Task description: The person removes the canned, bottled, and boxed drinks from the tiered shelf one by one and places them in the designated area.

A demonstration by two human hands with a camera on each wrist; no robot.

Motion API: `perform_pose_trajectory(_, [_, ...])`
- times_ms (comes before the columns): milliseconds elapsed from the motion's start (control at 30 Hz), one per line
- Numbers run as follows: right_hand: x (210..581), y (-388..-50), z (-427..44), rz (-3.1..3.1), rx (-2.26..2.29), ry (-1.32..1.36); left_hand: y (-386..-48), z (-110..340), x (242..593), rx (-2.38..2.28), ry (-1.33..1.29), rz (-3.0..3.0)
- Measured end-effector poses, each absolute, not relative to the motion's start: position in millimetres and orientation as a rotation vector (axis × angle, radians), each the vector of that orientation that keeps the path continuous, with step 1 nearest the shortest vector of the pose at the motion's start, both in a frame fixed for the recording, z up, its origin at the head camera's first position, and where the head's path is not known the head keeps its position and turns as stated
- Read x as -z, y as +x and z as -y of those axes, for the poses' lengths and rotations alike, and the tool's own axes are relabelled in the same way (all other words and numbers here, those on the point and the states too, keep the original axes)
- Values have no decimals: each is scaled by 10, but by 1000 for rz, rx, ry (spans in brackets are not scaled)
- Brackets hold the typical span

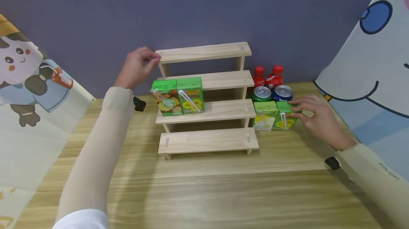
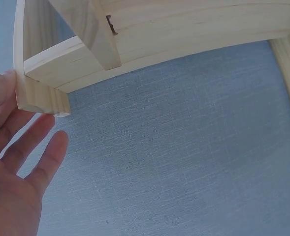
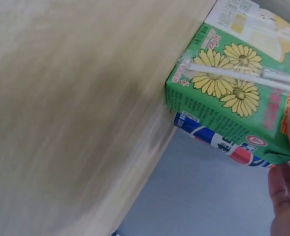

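Note:
A stepped wooden rack stands on the table, and my left hand pinches the left end of its top board. In the left wrist view, that hand has its thumb on one side of the board end and fingertips at another. At the rack's right, my right hand holds a green juice carton with yellow flowers and a straw, thumb on its printed front in the right wrist view. A yellow-and-green carton stands against it on the left. Two more green cartons stand on the rack's second-lowest board, at its left end.
Behind the right-hand cartons are a green can, a blue can and two red bottles. A dark wall rises behind the rack. Cartoon-printed panels border both sides of the wooden table.

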State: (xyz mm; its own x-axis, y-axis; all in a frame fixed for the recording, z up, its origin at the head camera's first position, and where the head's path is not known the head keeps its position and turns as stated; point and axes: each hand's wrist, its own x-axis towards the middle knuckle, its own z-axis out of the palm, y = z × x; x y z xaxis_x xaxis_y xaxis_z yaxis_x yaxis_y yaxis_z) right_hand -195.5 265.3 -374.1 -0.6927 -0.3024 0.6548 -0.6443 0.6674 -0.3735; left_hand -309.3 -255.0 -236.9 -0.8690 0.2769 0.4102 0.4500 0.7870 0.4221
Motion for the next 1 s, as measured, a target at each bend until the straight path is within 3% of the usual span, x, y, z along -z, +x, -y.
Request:
perform_pose_trajectory(400, [3711,-1917,-2612,2393,-753,666,-3110,2544,2394,726,-565,2634])
perform_pose_trajectory(633, [3461,-1875,-2381,2425,-784,631,-3117,2553,2403,733,-591,2615])
perform_pose_trajectory(1000, [3006,-2013,-1691,2352,-871,938,-3134,2561,2410,737,-599,2620])
